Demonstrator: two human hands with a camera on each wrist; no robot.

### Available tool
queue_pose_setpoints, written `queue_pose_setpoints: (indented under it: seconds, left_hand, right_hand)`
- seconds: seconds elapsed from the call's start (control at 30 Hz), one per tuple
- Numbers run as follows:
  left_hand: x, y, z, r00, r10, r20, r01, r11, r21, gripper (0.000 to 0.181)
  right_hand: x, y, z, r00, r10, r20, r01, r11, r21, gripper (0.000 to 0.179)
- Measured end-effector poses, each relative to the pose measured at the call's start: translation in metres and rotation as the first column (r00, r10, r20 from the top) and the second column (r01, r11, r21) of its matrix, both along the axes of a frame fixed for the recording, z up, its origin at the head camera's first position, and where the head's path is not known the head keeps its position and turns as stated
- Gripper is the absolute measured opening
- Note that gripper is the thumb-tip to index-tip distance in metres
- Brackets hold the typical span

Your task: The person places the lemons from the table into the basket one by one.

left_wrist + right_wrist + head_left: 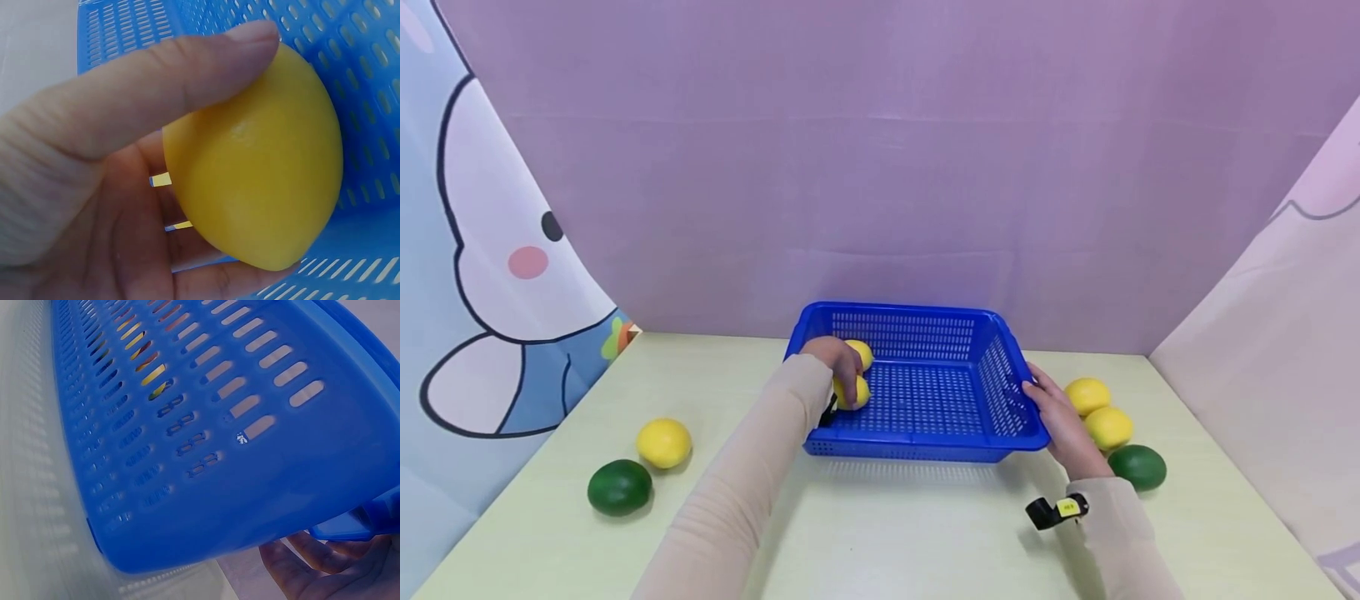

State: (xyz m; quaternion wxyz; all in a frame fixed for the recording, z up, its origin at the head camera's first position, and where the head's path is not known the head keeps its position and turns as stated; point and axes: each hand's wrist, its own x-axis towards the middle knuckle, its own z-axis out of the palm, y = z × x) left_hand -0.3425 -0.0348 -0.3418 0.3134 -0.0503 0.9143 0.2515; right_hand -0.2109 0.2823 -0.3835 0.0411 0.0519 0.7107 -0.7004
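Probably midway through handling a lemon [269, 169] inside the blue basket [925, 396], either setting it down or picking it up; impossible to tell which from a single moment; if setting down, calling next for a gentle lowering to the slotted floor and a loosening of thumb and fingers; if picking up, calling for a secure hold and a clear lift over the rim; in either case, likely easier with the basket kept steady from the right; grasping the lemon with the left hand [835, 357], with the thumb laid over one side and the fingers wrapped behind and below; holding the basket by its right edge with the right hand [1063, 421], with fingers bent at the rim; at the left part of the basket, within the left hand's grasp and well apart from the right hand, the held lemon; hard to tell whether touching the floor; near it, toward the back left corner, a second lemon [861, 353], partly hidden; out on the table [880, 533] to the left, a loose lemon [664, 442] just beside a green fruit [620, 487]; beside the right hand, a far lemon [1087, 395], a near lemon [1108, 428] and a dark green fruit [1138, 467].
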Motion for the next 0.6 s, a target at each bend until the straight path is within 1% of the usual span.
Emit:
queue_pose_setpoints:
  seconds: [0.2,0.27,0.3,0.4,0.5,0.6]
  left_hand:
    - [-0.0001,0.0004,0.0003,1.0,0.006,0.0,-0.006,1.0,0.007,0.066]
    - [-0.0005,0.0004,0.0005,1.0,-0.003,-0.003,0.003,1.0,0.0,0.065]
    - [-0.0008,0.0001,0.0006,1.0,-0.027,-0.001,0.027,1.0,-0.011,0.064]
    - [-0.0009,-0.0005,0.0011,0.997,-0.073,0.005,0.073,0.997,-0.025,0.059]
    - [-0.0004,-0.001,0.0025,0.989,-0.148,0.004,0.148,0.987,-0.057,0.052]
    - [-0.0002,-0.0014,0.0051,0.979,-0.204,0.007,0.204,0.975,-0.087,0.048]
  right_hand:
    - [-0.0018,0.0012,-0.001,1.0,-0.006,-0.005,0.006,1.0,-0.004,0.058]
    - [-0.0022,0.0014,-0.0011,1.0,-0.006,-0.007,0.006,1.0,-0.006,0.058]
    - [-0.0022,0.0014,-0.001,1.0,-0.005,-0.007,0.005,1.0,-0.002,0.058]
    - [-0.0024,0.0014,-0.0015,1.0,-0.003,-0.003,0.003,1.0,0.015,0.058]
    - [-0.0026,0.0014,-0.0014,1.0,-0.004,0.004,0.004,1.0,0.031,0.057]
    - [-0.0029,0.0007,-0.0012,1.0,-0.008,0.012,0.007,0.999,0.032,0.057]
